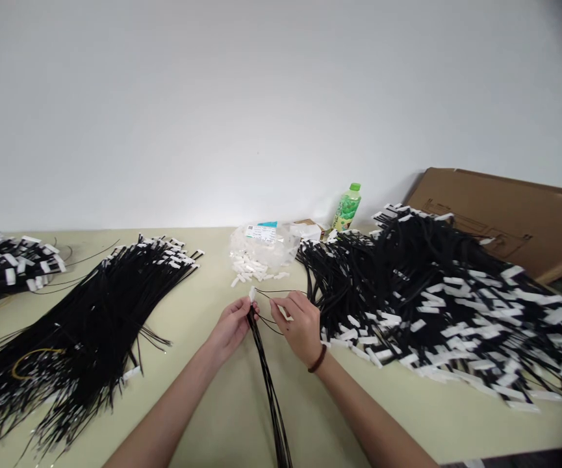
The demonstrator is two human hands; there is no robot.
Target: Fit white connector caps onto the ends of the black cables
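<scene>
Near the middle of the table, my left hand point(234, 324) grips a thin bundle of black wires point(268, 383) just below a white connector point(252, 294) at its upper end. The bundle runs down toward the bottom edge of the view. To the right of the connector, my right hand point(299, 320) pinches a thin black wire point(262, 294) between thumb and forefinger. Several loose wires curve between the two hands. A dark band circles my right wrist. Behind the hands lie small white connectors point(251, 268) beside a clear plastic bag point(266, 246).
Black wires with white connectors lie in a large pile point(407, 279) on the right and in another point(100, 312) on the left, with more at the far left. A green-capped bottle point(347, 209) and a cardboard box point(505, 214) stand near the wall.
</scene>
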